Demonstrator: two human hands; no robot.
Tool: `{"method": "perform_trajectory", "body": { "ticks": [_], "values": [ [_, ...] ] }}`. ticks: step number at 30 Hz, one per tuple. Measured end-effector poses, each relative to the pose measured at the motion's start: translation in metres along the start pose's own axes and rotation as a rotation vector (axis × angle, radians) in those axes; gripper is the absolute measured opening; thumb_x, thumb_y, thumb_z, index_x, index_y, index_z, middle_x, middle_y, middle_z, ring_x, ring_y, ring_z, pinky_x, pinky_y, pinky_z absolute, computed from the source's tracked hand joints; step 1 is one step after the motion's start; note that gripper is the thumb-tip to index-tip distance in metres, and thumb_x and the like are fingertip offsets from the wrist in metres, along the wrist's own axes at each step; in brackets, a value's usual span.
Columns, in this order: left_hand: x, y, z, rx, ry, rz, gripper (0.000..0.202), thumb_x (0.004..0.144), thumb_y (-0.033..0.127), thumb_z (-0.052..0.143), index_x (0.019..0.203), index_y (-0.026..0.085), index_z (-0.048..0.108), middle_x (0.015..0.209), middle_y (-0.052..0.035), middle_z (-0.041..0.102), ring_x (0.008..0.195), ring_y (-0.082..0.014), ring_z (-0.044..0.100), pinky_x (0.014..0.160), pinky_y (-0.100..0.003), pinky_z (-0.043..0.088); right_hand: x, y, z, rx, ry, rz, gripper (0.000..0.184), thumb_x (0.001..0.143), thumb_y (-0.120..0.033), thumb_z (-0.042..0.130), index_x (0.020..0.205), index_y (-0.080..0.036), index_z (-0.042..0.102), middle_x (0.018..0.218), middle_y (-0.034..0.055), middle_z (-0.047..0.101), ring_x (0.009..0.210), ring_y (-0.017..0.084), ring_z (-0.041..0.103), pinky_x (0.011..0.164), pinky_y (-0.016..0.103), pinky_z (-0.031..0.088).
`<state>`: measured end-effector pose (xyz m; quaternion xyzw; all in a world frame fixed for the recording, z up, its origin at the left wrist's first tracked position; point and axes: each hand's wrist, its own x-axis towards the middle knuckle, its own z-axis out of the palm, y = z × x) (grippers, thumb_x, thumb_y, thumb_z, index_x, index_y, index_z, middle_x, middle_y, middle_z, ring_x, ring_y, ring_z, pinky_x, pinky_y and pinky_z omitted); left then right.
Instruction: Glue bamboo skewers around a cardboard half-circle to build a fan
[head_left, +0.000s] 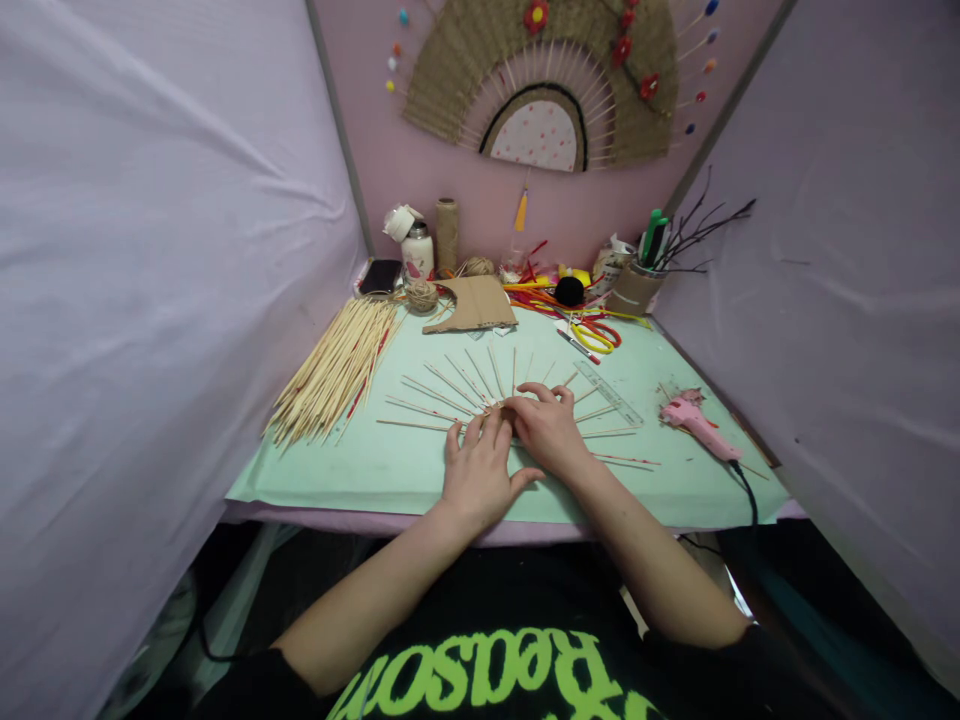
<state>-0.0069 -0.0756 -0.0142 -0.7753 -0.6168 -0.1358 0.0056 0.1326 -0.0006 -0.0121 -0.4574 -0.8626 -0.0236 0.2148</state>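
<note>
Thin wooden sticks lie spread like a fan on the pale green tabletop, their inner ends meeting under my hands. My left hand rests flat over the lower middle of the fan, fingers stretched forward and thumb out to the right. Close beside it, my right hand has its fingers bent, thumb and forefinger together at the hub of the sticks. What those fingertips pinch is hidden. A clear ruler lies at the right among the sticks. A few red-marked sticks lie right of my right wrist.
A stick bundle lies left; a pink glue gun with its cord lies right. Behind are cut cardboard, twine, yellow-handled scissors, a bottle and a pen holder. A decorated fan hangs on the back wall.
</note>
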Motion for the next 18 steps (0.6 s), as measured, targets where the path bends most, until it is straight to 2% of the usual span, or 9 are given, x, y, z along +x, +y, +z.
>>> {"method": "perform_trajectory", "body": {
  "ticks": [11, 18],
  "values": [
    [0.0002, 0.0005, -0.0010, -0.022, 0.000, 0.001, 0.076, 0.091, 0.068, 0.043, 0.151, 0.021, 0.039, 0.158, -0.0090, 0.039, 0.140, -0.0320, 0.036, 0.115, -0.056, 0.027, 0.0003, -0.0015, -0.0017, 0.033, -0.001, 0.014, 0.030, 0.087, -0.005, 0.048, 0.105, -0.020, 0.067, 0.096, 0.0061, 0.078, 0.123, 0.023, 0.052, 0.096, 0.044, 0.020],
    [-0.0007, 0.0007, -0.0050, -0.049, 0.027, 0.005, 0.078, 0.095, 0.071, 0.024, 0.150, 0.018, 0.040, 0.156, -0.0086, 0.042, 0.140, -0.0310, 0.038, 0.115, -0.057, 0.029, 0.0014, -0.0030, -0.0056, 0.051, -0.007, 0.015, 0.029, 0.089, -0.006, 0.047, 0.106, -0.020, 0.066, 0.097, 0.0049, 0.078, 0.125, 0.024, 0.052, 0.096, 0.045, 0.021]
  ]
}}
